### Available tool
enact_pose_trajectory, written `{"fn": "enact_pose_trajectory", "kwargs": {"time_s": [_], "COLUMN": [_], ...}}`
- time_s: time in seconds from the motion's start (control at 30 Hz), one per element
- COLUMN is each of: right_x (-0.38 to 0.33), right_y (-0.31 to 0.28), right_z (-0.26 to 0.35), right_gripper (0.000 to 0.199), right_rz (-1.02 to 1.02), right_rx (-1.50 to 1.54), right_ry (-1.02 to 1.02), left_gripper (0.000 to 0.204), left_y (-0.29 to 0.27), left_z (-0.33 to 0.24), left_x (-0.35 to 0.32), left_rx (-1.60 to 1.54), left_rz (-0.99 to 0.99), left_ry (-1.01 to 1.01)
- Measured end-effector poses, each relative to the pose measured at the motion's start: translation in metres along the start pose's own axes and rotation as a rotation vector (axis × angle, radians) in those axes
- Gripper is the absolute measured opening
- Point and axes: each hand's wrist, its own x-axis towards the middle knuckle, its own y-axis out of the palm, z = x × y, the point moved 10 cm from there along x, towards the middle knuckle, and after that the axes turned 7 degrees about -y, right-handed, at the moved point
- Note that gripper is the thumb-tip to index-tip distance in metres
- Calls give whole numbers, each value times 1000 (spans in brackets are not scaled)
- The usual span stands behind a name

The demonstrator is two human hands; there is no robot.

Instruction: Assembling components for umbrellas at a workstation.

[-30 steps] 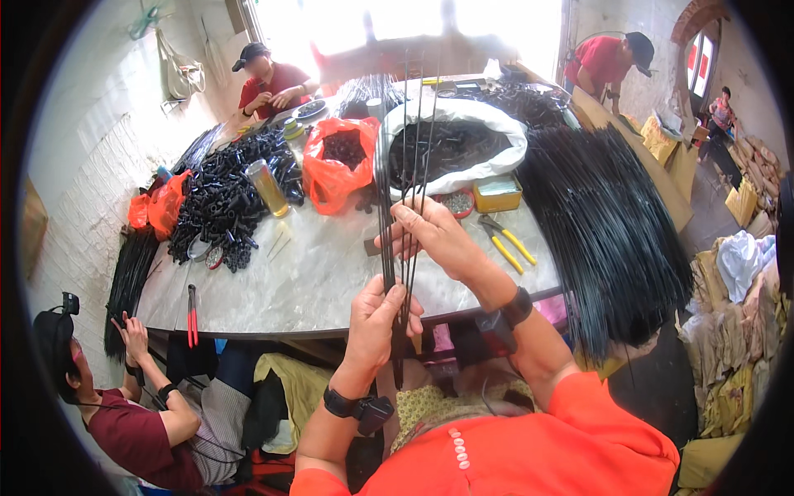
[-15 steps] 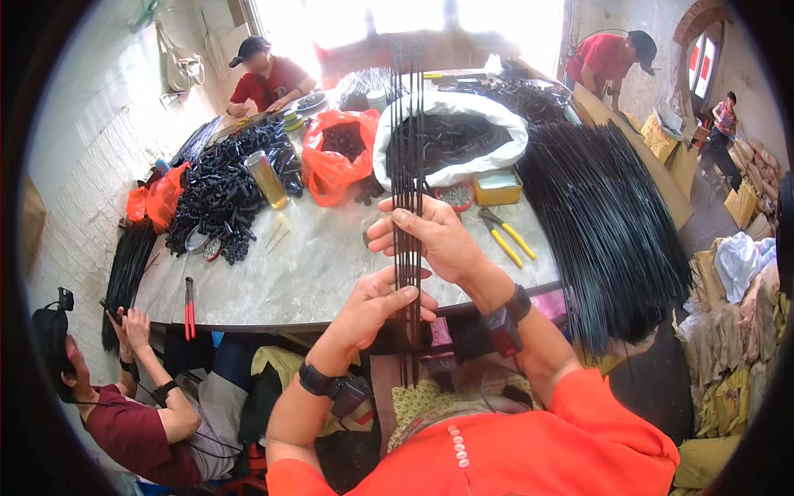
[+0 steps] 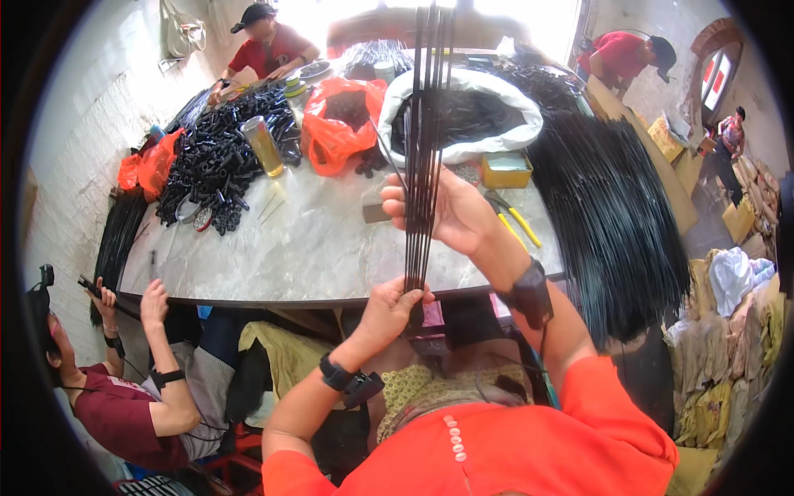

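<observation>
Upright in front of me stands a bundle of long thin black rods (image 3: 424, 124), its upper end reaching past the top edge. My left hand (image 3: 389, 310) is closed round the bundle's lower end, at the table's near edge. Higher up, my right hand (image 3: 457, 213) has its fingers stretched behind the rods, loosely spread and touching them, without a closed grip. One rod (image 3: 387, 150) slants away to the left from the rest beside those fingers. Behind the bundle is a white sack (image 3: 529, 124) of dark parts, partly hidden by the rods.
Orange bags (image 3: 331, 153), a heap of black parts (image 3: 211, 157) and a glass jar (image 3: 263, 147) occupy the table's left. Yellow-handled pliers (image 3: 519, 219) lie near a yellow box (image 3: 506, 171); many black rods (image 3: 612, 215) cover the right side. A co-worker (image 3: 132, 405) sits at left; others stand farther back.
My left hand has slid down to the rods' lower end and the rods have risen. My right thumb has come off their front. One rod now slants. The view has shifted slightly.
</observation>
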Motion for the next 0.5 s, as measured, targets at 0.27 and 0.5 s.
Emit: {"fn": "enact_pose_trajectory", "kwargs": {"time_s": [0.27, 0.5], "right_x": [57, 92], "right_y": [-88, -163], "right_z": [4, 47], "right_gripper": [41, 26], "right_rz": [-321, -248], "right_rx": [-335, -1263], "right_ry": [3, -188], "left_gripper": [13, 13], "left_y": [13, 17], "left_z": [67, 114], "left_x": [-14, -13], "left_rx": [22, -76], "left_rz": [-181, -125], "left_ry": [13, -73]}}
